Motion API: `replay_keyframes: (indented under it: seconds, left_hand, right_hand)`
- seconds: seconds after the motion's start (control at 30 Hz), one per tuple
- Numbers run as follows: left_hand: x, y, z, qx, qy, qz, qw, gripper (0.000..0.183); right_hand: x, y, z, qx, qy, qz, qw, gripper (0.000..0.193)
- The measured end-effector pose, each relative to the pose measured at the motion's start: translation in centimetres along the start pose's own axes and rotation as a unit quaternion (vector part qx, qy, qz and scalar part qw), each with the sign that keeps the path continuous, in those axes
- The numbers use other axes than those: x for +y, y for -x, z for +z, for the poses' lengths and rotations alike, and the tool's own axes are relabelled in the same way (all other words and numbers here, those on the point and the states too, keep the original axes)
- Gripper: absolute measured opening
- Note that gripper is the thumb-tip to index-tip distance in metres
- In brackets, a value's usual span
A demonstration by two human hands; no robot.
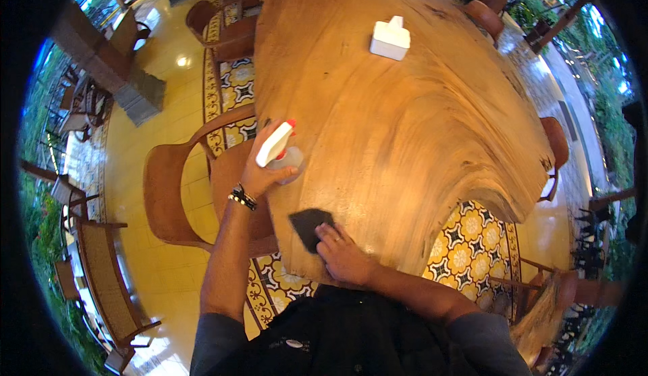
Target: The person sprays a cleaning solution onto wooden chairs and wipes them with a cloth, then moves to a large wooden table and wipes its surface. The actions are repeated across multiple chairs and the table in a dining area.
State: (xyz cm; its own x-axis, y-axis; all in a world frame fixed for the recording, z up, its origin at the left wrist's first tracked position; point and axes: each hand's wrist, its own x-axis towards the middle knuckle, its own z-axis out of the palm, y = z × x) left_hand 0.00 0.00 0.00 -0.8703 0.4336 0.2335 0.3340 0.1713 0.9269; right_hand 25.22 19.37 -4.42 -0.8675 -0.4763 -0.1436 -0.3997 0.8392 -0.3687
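Note:
A spray bottle point(291, 165) with a white and red trigger head stands upright at the left edge of the wooden table point(351, 119). My left hand point(262, 167) is wrapped round it, with bracelets on that wrist. Nearer to me, a dark cloth point(307, 225) lies flat on the tabletop. My right hand point(342, 253) rests on the cloth's right side, fingers stretched out and pressing down on it. The palm side of that hand is hidden.
A white tissue box or holder point(390, 40) sits farther back on the table. A wooden armchair point(177, 190) stands close at the left edge, another chair point(555, 150) at the right. A stone-based post point(140, 96) rises from the yellow tiled floor point(169, 96).

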Motion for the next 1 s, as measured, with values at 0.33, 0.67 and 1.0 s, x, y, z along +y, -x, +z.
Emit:
replay_keyframes:
  seconds: [0.33, 0.67, 1.0]
  left_hand:
    - [7.1, 8.7, 1.3, 0.143, 0.169, -0.144, 0.964, 0.069]
    - [16.7, 21.1, 4.8, 0.193, 0.090, -0.299, 0.930, 0.049]
    - [24.3, 19.5, 27.5, 0.027, 0.088, -0.250, 0.964, 0.060]
  right_hand:
    - [25.8, 1.5, -6.5, 0.316, 0.100, 0.377, 0.865, 0.054]
    - [5.3, 0.0, 2.2, 0.042, -0.034, -0.273, 0.961, 0.043]
    - [23.6, 14.6, -1.5, 0.087, -0.005, 0.143, 0.986, 0.046]
